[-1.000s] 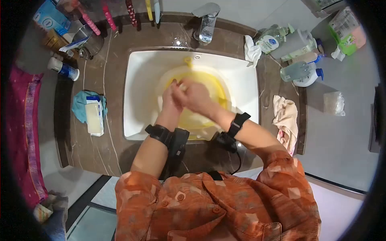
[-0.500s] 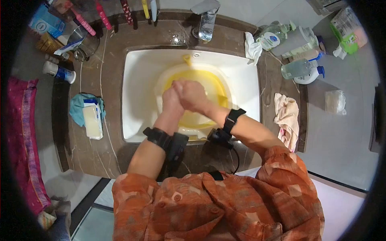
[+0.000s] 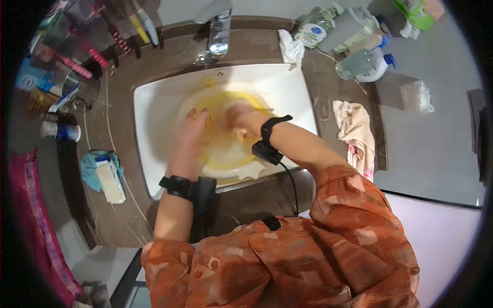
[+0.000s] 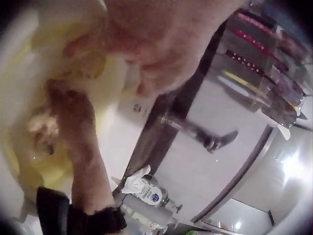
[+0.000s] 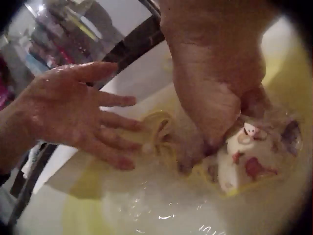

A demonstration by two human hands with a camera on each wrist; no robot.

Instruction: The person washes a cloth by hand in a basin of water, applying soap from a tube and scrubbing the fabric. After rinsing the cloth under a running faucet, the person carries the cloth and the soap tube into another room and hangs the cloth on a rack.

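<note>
A white-and-yellow basin [image 3: 226, 165] of water sits in the white sink [image 3: 149, 128]. My right hand [image 3: 246, 119] is down in it and grips a wet, pale cloth [image 5: 254, 156] with yellow edging and a printed cartoon pattern; its fingertips are partly hidden in the folds and water. Over the basin's left side is my left hand [image 3: 192, 128], wet and holding nothing. The right wrist view shows that its fingers are straight and spread, apart from the cloth.
The tap [image 3: 220, 33] stands behind the sink. Several bottles [image 3: 313, 31] and a beige cloth [image 3: 354, 123] are to the right. On the left counter, a pale soap bar [image 3: 110, 182] lies on a teal cloth [image 3: 91, 177]. Toothbrushes and a cup stand at back left.
My hands were pressed together over the basin; now they are apart. The left has opened and moved left, while the right is lower with the cloth. The head view has turned slightly.
</note>
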